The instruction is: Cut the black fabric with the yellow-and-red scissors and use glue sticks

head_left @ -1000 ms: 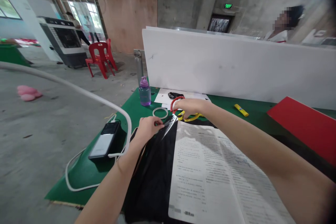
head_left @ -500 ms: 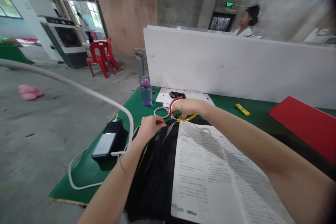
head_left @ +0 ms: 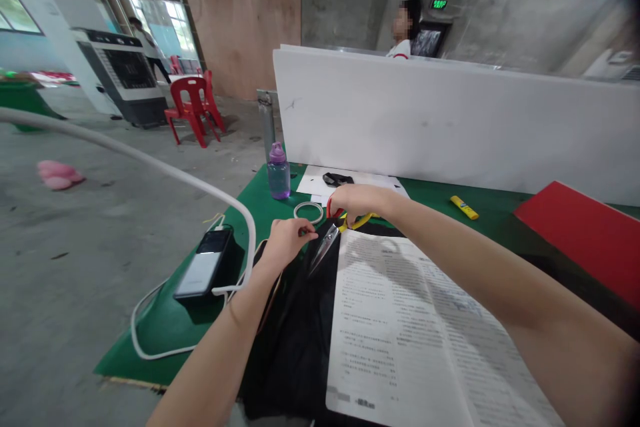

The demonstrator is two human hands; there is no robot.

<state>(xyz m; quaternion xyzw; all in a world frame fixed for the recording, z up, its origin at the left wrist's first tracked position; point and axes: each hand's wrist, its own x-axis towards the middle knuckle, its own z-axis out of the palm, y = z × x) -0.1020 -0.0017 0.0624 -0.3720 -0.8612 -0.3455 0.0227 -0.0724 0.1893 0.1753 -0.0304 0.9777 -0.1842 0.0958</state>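
Observation:
My right hand [head_left: 364, 203] is wrapped round the handles of a pair of scissors [head_left: 326, 245], one loop red and the other yellow. The metal blades point down toward me over a black cloth-like sheet [head_left: 295, 353] and look nearly together. Just left of the blades, my left hand [head_left: 289, 240] pinches the sheet's left edge between thumb and fingers. A printed paper [head_left: 380, 327] with dense text lies on the black sheet, its left edge close to the scissors.
A power bank or phone [head_left: 203, 265] with a white cable sits at left. A purple bottle [head_left: 279, 173], a tape roll [head_left: 308, 213] and a black item [head_left: 337, 179] on white paper stand beyond my hands. At right are a yellow tube [head_left: 464, 207] and red board [head_left: 585, 233]. A white panel [head_left: 425, 120] borders the table.
The scissor blades have come together from a wider spread, and the red loop has drawn in under my right hand. My left hand stays almost in place. The person behind the panel has moved left.

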